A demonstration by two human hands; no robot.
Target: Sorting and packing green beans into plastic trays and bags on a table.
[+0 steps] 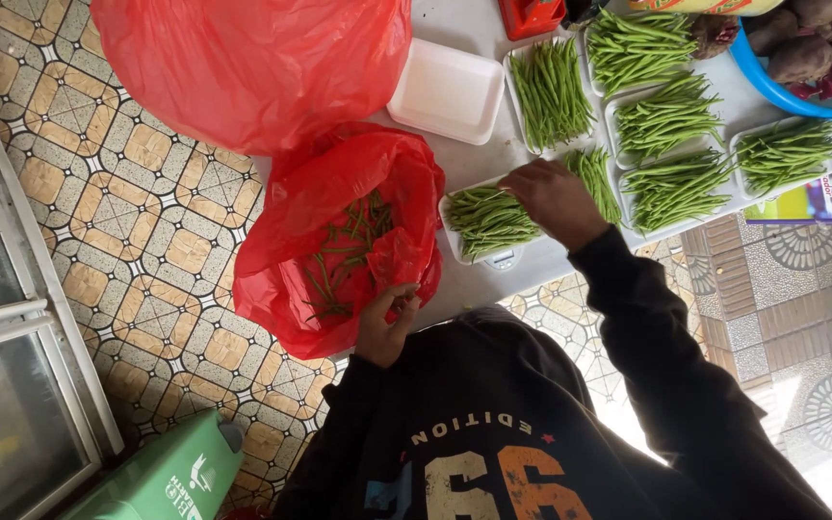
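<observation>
two red plastic bags point(339, 241), six trays of green beans point(551, 91), one empty white tray point(447, 91).

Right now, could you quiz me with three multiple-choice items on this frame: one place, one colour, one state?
1. Where is the right hand?
A. In the blue bowl
B. Over the tray of green beans nearest the person
C. On the floor tiles

2. What colour is the plastic bag that the left hand grips?
A. Red
B. White
C. Blue

3. What state is the white foam tray beside the upper bag in?
A. Heaped with beans
B. Upside down
C. Empty

Answers: 1 B, its fingers rest on the beans in that tray. 2 A, the bag holding loose beans is red. 3 C, its bare white inside shows.
</observation>
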